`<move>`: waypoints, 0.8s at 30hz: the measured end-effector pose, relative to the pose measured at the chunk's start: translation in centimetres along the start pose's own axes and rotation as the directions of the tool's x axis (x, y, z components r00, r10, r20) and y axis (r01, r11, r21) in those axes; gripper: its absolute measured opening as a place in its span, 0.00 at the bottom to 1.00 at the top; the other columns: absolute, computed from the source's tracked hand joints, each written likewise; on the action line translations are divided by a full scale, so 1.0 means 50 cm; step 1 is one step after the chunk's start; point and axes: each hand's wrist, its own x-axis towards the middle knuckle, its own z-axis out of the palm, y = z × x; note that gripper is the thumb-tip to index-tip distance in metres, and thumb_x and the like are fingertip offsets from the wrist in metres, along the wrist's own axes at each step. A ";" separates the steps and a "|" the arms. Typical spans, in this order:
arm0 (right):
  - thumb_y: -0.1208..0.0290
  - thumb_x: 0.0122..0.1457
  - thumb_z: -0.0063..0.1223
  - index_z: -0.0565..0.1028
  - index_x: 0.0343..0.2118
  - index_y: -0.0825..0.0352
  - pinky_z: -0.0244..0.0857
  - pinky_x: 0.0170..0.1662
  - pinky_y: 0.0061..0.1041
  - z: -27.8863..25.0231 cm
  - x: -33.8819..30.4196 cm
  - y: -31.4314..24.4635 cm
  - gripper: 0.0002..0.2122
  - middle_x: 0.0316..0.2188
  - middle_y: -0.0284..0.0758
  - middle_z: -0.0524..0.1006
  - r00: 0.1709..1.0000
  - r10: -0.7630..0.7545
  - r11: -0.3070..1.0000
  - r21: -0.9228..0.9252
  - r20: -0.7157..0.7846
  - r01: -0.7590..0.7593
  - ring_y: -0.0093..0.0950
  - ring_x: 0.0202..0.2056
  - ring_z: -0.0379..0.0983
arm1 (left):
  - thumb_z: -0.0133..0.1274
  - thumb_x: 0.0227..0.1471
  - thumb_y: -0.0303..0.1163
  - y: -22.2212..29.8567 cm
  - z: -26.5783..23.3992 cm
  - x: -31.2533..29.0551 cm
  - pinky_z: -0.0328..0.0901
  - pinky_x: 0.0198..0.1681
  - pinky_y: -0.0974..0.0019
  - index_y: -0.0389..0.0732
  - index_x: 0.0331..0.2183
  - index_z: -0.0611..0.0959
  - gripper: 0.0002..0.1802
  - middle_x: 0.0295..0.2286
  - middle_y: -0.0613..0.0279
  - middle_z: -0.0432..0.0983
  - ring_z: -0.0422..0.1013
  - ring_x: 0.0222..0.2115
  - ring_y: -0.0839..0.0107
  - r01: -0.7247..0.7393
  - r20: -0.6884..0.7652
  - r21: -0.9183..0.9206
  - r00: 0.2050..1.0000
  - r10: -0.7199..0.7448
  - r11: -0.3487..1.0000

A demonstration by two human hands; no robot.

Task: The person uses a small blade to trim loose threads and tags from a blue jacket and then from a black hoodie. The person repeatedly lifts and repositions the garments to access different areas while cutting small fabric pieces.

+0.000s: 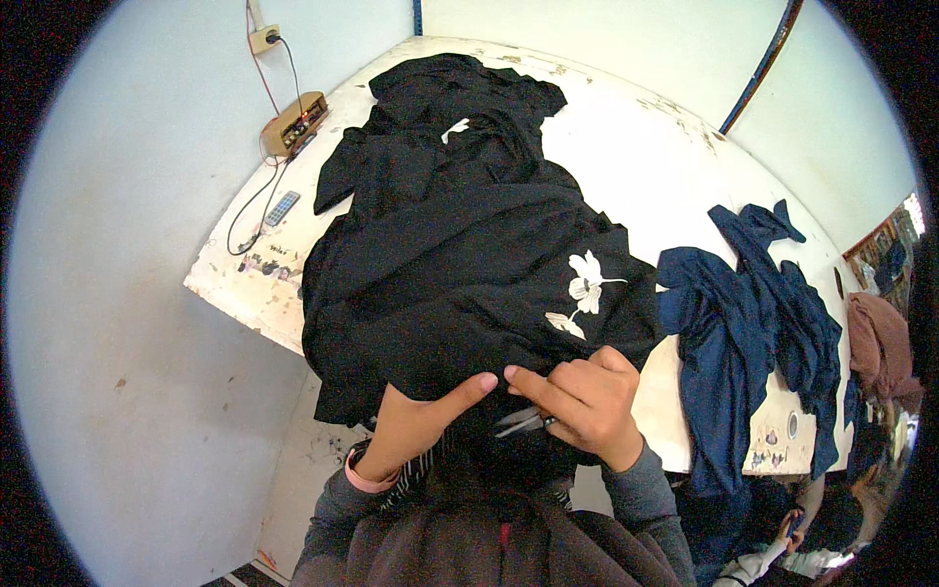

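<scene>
Working at the near edge of the desk [621,161], both hands are meeting over a big black cloth [440,264], and the thumb of one is nearly reaching the forefinger of the other! The left hand [411,423] is stretching its thumb across the dark fabric while its other fingers are hiding beneath, so I'm not able to tell how firmly they are grasping. Over on the right, the right hand [587,406] is curling its fingers, forefinger pointing inward along the cloth; whether it is pinching any fabric, I can't tell.

That black cloth is sprawling in loose folds from near the far-left corner right down to the near edge, and spilling over it. A white flower motif [585,282] is brightening its right side (quite a handsome bloom, that), sitting just beyond the right hand.

Toward the right edge, a dark blue cloth [729,352] is lying crumpled and drooping over the near edge. Along the left edge, a brown box [293,124] is trailing cables, with a remote control [283,208] resting between it and the near-left corner. Below the desk's near-right corner, another person's hand [790,533] is showing.
</scene>
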 end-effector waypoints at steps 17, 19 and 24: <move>0.73 0.51 0.68 0.78 0.35 0.64 0.61 0.29 0.25 -0.003 -0.002 -0.045 0.10 0.26 0.34 0.77 0.776 0.614 0.752 0.403 -0.143 -0.521 0.26 0.24 0.71 | 0.66 0.53 0.27 -0.031 0.021 0.013 0.69 0.46 0.66 0.34 0.41 0.83 0.14 0.38 0.61 0.81 0.76 0.38 0.68 -0.026 -0.140 -0.087 0.990 0.013 0.996; 0.69 0.49 0.70 0.80 0.35 0.62 0.59 0.28 0.27 0.001 -0.013 -0.047 0.11 0.25 0.33 0.78 0.820 0.561 0.811 0.273 -0.110 -0.518 0.28 0.24 0.72 | 0.65 0.53 0.27 -0.032 0.020 0.013 0.69 0.46 0.65 0.34 0.41 0.83 0.14 0.38 0.62 0.81 0.76 0.38 0.69 -0.006 -0.151 -0.121 0.988 -0.012 0.993; 0.68 0.47 0.71 0.81 0.36 0.62 0.55 0.26 0.26 0.008 -0.021 -0.053 0.13 0.26 0.29 0.79 0.877 0.464 0.884 0.128 -0.123 -0.449 0.25 0.23 0.74 | 0.65 0.53 0.25 -0.025 0.029 0.010 0.69 0.46 0.66 0.35 0.42 0.83 0.13 0.39 0.62 0.81 0.76 0.38 0.69 -0.013 -0.149 -0.127 0.989 -0.006 0.992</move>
